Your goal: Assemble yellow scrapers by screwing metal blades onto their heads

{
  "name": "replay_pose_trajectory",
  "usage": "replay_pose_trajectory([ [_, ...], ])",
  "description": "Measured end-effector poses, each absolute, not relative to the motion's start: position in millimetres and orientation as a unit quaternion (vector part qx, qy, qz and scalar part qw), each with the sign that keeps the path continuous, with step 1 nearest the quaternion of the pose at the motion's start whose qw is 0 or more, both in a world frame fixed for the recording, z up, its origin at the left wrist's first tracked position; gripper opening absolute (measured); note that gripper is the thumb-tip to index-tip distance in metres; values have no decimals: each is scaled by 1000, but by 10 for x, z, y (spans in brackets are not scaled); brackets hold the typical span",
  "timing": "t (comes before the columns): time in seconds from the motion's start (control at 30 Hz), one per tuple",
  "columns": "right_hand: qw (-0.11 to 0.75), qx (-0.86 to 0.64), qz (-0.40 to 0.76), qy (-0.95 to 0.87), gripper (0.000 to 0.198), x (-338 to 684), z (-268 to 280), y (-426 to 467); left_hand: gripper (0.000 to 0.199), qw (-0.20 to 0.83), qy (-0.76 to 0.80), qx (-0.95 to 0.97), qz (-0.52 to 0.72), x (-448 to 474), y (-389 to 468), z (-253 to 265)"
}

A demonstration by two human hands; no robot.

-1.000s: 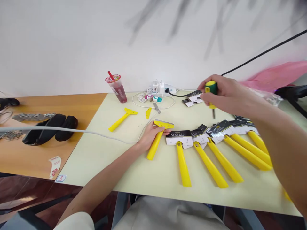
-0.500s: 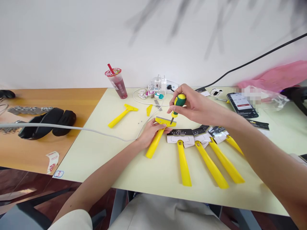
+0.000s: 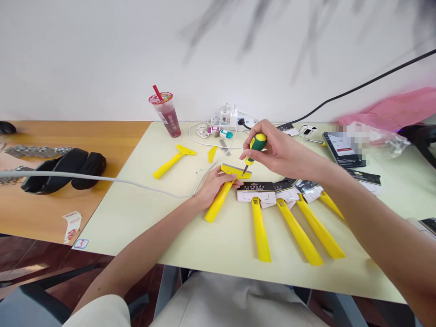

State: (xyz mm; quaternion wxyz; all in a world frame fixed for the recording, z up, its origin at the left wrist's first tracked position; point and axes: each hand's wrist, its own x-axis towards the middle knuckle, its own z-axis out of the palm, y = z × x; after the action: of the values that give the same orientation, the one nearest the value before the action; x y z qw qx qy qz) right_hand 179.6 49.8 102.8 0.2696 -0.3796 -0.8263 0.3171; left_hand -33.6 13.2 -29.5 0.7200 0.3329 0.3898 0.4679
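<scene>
My left hand [image 3: 214, 187] is closed round the neck of a yellow scraper [image 3: 218, 202], its blade end turned away from me. My right hand [image 3: 269, 147] grips a green and yellow screwdriver [image 3: 258, 142], tilted, with its tip down at the screw on the right side of the scraper head. Another yellow scraper [image 3: 170, 164] lies to the left without a visible blade. Beyond my left hand are a small yellow plate [image 3: 212, 154] and a grey blade [image 3: 225, 147]. Two tiny screws [image 3: 198, 171] rest on the table.
Several yellow scrapers with card sleeves [image 3: 261, 231] fan out at right. Behind stand a drink cup [image 3: 168, 116] and a power strip [image 3: 250, 122] with white cables. A phone [image 3: 344, 150] lies at far right. A white cable [image 3: 136, 180] crosses the left forearm's side.
The camera view has shifted slightly. The screwdriver tip stays at the same screw, and both hands keep their holds with hardly any movement.
</scene>
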Motion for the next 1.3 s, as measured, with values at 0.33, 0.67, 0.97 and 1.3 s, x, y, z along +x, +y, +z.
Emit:
replay_pose_trajectory([
  [0.33,310,-380,354,-797,47,1844,932,401,38,717,392,335,469,-335,123,-283],
  [0.67,366,-376,384,-760,46,1908,810,447,42,718,391,353,455,-368,138,-308],
  [0.97,403,-413,297,-761,40,1976,697,525,42,718,386,355,458,-376,160,-374],
  [1.3,407,-432,304,-745,38,2010,654,576,42,719,385,356,456,-376,156,-358],
])
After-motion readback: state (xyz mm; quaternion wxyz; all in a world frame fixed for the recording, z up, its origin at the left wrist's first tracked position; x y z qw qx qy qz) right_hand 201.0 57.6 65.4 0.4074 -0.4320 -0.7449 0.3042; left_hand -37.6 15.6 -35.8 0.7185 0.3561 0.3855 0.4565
